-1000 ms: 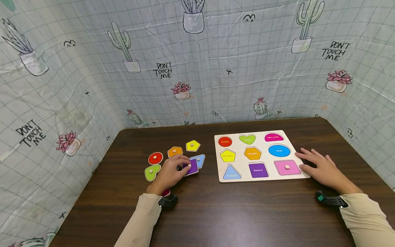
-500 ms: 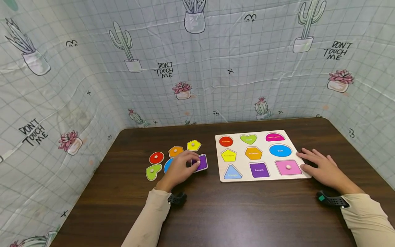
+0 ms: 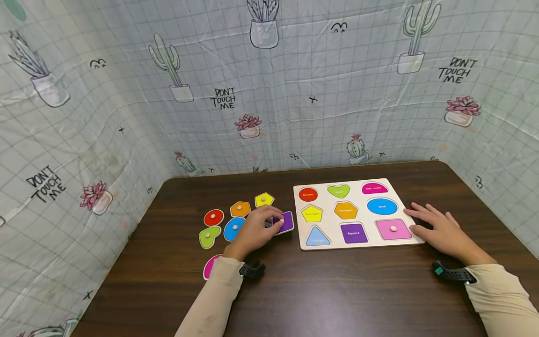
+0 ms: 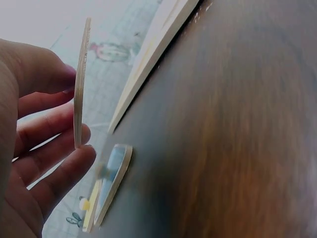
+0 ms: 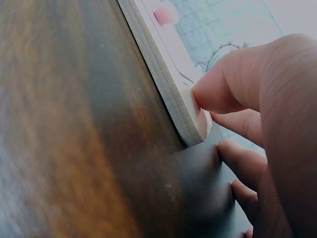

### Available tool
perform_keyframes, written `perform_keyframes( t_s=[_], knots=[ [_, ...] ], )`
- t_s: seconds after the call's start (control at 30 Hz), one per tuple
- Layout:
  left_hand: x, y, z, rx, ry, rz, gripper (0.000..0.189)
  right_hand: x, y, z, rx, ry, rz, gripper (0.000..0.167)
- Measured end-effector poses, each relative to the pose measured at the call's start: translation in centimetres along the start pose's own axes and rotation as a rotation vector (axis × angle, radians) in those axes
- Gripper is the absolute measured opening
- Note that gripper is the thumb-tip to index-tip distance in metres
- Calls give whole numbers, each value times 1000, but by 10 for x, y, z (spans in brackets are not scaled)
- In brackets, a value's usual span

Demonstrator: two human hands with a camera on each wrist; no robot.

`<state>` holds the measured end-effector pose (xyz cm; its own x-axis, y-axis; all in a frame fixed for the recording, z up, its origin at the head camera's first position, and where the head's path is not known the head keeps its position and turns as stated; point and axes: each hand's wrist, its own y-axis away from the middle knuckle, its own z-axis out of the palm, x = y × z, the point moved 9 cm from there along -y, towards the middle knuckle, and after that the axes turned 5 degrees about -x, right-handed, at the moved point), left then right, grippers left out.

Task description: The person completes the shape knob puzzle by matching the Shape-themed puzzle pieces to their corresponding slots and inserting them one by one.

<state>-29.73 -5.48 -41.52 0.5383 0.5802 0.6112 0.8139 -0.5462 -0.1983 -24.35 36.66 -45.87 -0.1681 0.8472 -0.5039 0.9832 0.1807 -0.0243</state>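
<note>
My left hand (image 3: 256,232) pinches the knob of a purple square puzzle piece (image 3: 288,222), just left of the puzzle board (image 3: 335,235). Edge-on in the left wrist view, the square (image 4: 79,94) hangs above the table. A light blue piece (image 4: 114,166) lies below it, mostly hidden by the hand in the head view. My right hand (image 3: 442,231) rests at the board's right edge with its fingers spread; its thumb (image 5: 223,91) touches the near corner. On the board, a pink rectangle piece (image 3: 384,230) with a knob sits in the lower right place, while the purple square place shows its printed label.
Left of my left hand lie red circle (image 3: 213,217), green heart (image 3: 208,237), blue oval (image 3: 233,229), orange hexagon (image 3: 240,208) and yellow pentagon (image 3: 264,199) pieces. A magenta piece (image 3: 210,267) is partly under the left sleeve. Patterned cloth (image 3: 286,93) surrounds the dark table (image 3: 337,290).
My left hand has moved right, carrying the purple square toward the board. The blue oval and part of the magenta piece are uncovered. My right hand stays at the board.
</note>
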Motion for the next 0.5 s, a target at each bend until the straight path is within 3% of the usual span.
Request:
perform_keyframes(
  t_s=[0.5],
  knots=[
    [11, -12, 14, -36, 31, 23, 23, 1, -1, 1, -2, 9, 0, 52]
  ],
)
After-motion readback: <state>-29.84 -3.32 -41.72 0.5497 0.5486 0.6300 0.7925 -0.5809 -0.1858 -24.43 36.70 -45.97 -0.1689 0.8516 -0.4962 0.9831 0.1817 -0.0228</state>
